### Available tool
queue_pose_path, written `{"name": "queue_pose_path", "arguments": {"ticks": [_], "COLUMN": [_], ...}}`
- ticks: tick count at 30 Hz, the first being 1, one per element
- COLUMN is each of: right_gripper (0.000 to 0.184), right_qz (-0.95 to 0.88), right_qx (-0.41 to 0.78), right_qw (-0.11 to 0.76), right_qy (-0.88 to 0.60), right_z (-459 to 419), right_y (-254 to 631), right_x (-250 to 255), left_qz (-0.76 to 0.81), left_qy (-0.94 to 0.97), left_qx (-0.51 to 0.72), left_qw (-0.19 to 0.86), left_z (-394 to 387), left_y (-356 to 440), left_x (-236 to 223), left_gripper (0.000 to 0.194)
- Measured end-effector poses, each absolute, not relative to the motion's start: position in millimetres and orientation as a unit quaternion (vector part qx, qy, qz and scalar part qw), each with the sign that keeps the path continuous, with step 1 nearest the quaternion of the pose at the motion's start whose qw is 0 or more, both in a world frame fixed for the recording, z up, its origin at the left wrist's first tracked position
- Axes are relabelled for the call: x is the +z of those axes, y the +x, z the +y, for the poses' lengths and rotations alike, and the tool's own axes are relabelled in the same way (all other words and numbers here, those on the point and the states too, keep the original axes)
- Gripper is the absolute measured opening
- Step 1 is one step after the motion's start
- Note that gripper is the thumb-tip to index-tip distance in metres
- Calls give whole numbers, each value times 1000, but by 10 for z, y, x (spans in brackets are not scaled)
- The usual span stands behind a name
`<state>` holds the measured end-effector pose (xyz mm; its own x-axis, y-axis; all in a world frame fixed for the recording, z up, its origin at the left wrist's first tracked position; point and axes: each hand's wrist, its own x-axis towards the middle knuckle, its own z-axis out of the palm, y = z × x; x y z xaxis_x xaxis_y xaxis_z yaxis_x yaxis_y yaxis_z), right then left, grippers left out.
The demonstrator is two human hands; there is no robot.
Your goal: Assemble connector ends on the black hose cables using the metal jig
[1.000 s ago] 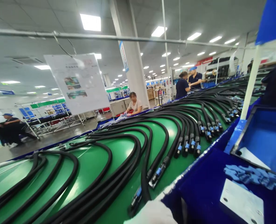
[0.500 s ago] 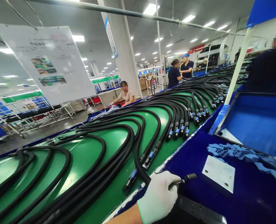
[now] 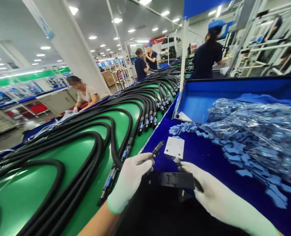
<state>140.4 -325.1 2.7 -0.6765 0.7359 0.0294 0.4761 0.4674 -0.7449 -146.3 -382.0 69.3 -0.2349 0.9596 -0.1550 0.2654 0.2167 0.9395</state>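
In the head view, the left hand, in a white glove, is clenched around a short black cable end with a ribbed tip. The forearm comes up from the lower edge and the ribbed tip points up and to the right, away from the palm. The right hand, also gloved, reaches in from the lower right with the wrist low and the fingers curled. It appears to grasp a dark slim rod, whose far end runs toward the left hand, though the glove hides part of the grip.

Between the two hands, nearer the right, lies a flat black plastic plate. Just beyond the hands, a small pale metal plate rests on the blue worktop. To the right of the right hand, a clear bag of blue parts spills loose blue pieces across the worktop, and behind it stands a blue tray.

Left of the left hand, black cables with blue-marked connectors curve across a green board. Farther off, beyond the hands, a seated co-worker and standing co-workers are at work.
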Motion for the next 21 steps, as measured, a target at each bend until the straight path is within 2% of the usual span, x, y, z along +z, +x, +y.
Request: {"name": "queue_pose_path", "arguments": {"ticks": [5,12,21], "right_gripper": [65,68,57], "right_qz": [-880,-898,-879], "right_qx": [308,259,307], "right_qw": [241,310,288], "right_qy": [-271,-176,-223], "right_z": [-3275,-3239,-3268], "right_y": [1157,1134,1122], "right_x": [230,380,361], "left_qz": [647,643,650], "left_qy": [479,492,522], "left_qx": [410,385,349], "left_qw": [429,443,428], "left_z": [-3800,-3776,-3768], "left_y": [-1331,-1311,-1270], "left_x": [767,751,790], "left_gripper": [41,36,37]}}
